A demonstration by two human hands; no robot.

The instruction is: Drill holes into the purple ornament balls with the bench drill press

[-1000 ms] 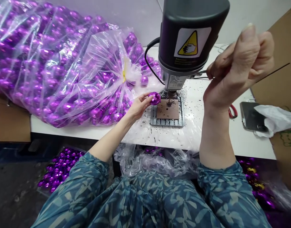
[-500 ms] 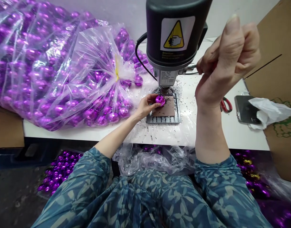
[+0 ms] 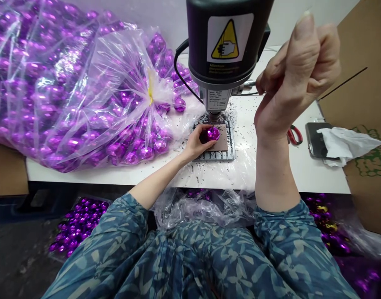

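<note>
My left hand [image 3: 199, 142] has its thumb and fingers around a shiny purple faceted ball [image 3: 213, 133], just under the chuck [image 3: 213, 116] of a small bench drill press [image 3: 229, 54]. Beneath the ball is a flat brown board [image 3: 221, 144] on the machine's slotted grey base [image 3: 220, 156]. My right hand [image 3: 299, 70] is raised and closed around the feed lever [image 3: 249, 84] at the machine's right side. Most of the lever's grip is hidden in the fist. The drill bit is too small to make out clearly.
A big tied clear bag of purple balls [image 3: 69, 91] fills the table's left. Dark shavings are scattered around the base. At right lie red-handled scissors [image 3: 294, 135], a phone [image 3: 316, 139] and a crumpled white tissue [image 3: 343, 143]. More purple balls [image 3: 78, 224] are below the table.
The purple ball has shifted slightly right on the board and turned. My left thumb and fingers are spread wider around it. My right hand stays on the lever.
</note>
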